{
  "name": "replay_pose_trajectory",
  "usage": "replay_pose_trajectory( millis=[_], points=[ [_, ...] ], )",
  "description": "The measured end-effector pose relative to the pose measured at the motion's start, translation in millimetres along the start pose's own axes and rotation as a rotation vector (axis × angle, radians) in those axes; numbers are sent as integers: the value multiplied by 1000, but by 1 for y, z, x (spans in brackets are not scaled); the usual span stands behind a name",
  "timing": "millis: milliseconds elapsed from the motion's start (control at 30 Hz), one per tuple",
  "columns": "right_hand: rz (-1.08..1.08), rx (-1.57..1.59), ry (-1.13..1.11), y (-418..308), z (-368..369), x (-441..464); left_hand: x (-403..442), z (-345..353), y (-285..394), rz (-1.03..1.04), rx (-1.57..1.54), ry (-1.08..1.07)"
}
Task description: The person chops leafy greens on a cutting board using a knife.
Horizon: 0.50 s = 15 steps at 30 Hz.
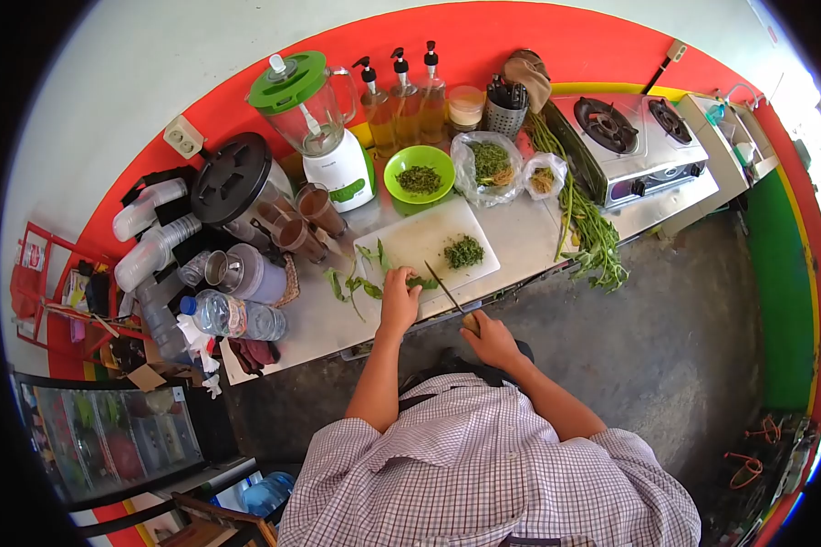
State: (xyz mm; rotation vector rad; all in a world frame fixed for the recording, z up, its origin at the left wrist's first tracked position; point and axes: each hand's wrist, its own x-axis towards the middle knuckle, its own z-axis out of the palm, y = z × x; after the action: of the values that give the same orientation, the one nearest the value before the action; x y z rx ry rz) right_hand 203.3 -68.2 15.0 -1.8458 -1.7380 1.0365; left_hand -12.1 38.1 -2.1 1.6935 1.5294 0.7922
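My right hand point(492, 341) is closed round the handle of a knife point(445, 288), whose blade slants up and left over the front edge of a white cutting board point(415, 239). Beside the blade, my left hand point(400, 301) presses a bunch of green leaves point(421, 283) against the board, fingers curled over it. A small heap of chopped greens point(463, 252) lies on the board's right side. Leafy stems point(354, 286) trail off its left edge onto the steel counter. Just behind the board stands a bright green bowl point(420, 170) with more chopped greens in it.
A blender point(324, 137), pump bottles point(401, 100) and plastic bags of greens point(488, 166) line the back. Long leafy stalks point(597, 246) hang over the front edge near a gas stove point(631, 137). Cups point(299, 239) and a water bottle point(237, 315) crowd the left.
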Motion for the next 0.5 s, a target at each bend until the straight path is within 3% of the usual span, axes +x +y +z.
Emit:
replay_pose_trajectory(
  millis=[200,267,400,500],
  points=[
    [31,-82,-18,4,9,-1,-11,-8,6,-39,123,1],
    [34,-101,-3,4,8,1,-13,-2,-6,30,184,107],
    [46,-119,12,-1,5,-1,-28,-4,-3,-58,197,92],
    [59,-140,27,-4,3,3,-35,0,4,47,302,229]
  ],
)
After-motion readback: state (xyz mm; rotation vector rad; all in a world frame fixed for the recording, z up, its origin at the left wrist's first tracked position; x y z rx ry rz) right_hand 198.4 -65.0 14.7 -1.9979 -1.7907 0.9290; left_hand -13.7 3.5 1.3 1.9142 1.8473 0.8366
